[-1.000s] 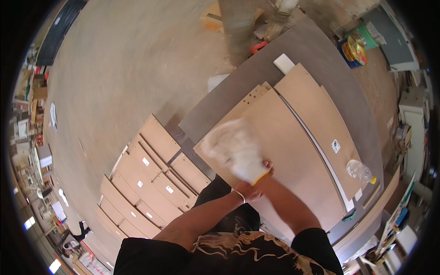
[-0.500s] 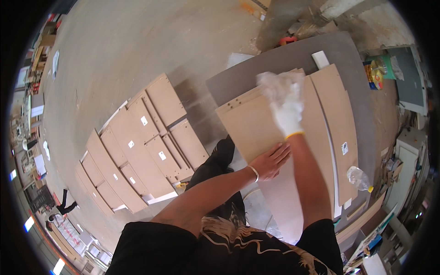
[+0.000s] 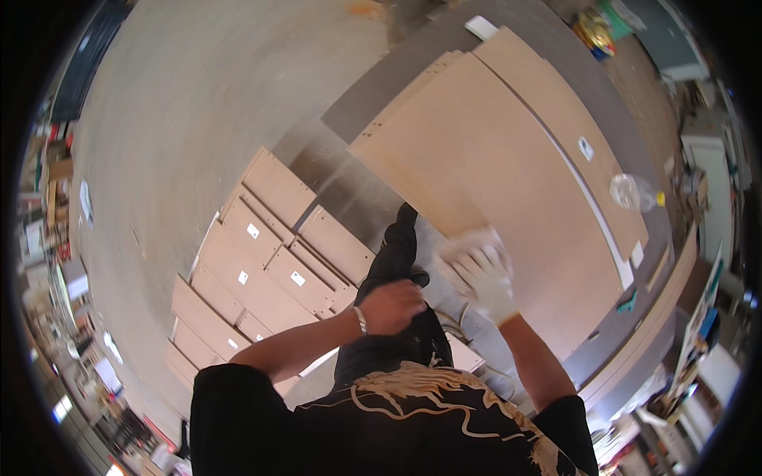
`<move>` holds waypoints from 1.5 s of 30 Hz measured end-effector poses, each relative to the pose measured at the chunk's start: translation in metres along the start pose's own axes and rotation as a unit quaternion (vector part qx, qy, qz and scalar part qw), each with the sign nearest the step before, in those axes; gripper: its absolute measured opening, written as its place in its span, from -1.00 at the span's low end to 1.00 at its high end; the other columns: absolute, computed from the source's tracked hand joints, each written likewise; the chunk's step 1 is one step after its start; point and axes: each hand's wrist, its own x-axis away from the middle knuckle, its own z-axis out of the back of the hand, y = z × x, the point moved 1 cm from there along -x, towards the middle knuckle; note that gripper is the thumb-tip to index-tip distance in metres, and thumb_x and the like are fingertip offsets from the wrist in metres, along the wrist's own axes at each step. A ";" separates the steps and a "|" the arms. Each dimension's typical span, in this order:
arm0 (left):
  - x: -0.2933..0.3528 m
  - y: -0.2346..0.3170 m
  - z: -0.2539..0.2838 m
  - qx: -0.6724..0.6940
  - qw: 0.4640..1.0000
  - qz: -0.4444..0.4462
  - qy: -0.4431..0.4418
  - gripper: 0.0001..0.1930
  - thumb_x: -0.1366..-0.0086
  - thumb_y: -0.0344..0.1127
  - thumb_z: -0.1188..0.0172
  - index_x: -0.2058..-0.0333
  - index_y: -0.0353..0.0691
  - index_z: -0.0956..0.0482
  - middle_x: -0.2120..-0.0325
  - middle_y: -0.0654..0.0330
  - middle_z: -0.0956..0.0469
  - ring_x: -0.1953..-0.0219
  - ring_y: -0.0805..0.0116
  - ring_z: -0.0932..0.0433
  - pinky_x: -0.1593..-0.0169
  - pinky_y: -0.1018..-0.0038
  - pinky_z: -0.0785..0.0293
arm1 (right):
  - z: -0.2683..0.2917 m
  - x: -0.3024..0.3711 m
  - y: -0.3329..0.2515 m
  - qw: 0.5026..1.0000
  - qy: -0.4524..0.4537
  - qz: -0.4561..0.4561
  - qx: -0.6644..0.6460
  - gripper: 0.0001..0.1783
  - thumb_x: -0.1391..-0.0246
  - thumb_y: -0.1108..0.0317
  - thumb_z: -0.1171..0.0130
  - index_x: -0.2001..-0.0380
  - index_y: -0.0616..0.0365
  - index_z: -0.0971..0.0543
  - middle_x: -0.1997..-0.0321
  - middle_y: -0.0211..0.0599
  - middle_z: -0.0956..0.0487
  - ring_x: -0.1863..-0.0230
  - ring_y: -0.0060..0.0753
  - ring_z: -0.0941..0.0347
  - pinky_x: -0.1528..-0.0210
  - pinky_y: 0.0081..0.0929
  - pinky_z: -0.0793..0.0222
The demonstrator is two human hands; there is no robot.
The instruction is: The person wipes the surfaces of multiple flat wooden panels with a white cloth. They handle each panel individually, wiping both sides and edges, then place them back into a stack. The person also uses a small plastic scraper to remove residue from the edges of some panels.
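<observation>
Brown panel [image 3: 484, 151] lies ahead and right of the gloved right hand [image 3: 487, 279], the nearer one, long axis slanting far-left to near-right; fingers clasp pale cloth [image 3: 449, 258]; I can't tell the blurred left hand's [image 3: 394, 308] state.

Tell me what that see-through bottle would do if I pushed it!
The clear bottle would probably roll, since it's lying on its side. No drink shows inside, so it's likely light. Its thin-looking, see-through sides might squash easily.
</observation>
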 end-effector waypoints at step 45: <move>-0.378 0.022 -0.055 -0.264 0.934 -0.212 -0.112 -0.44 -0.45 -0.24 -0.10 -0.38 -0.22 -0.39 -0.41 -0.07 -0.35 -0.49 -0.08 -0.22 -0.52 0.03 -0.12 | -0.058 0.114 -0.065 0.714 0.408 -0.547 -0.157 -0.38 0.05 0.20 -0.31 -0.18 -0.17 -0.60 -0.28 -0.25 -0.55 -0.47 -0.07 -0.32 -0.55 -0.10 -0.10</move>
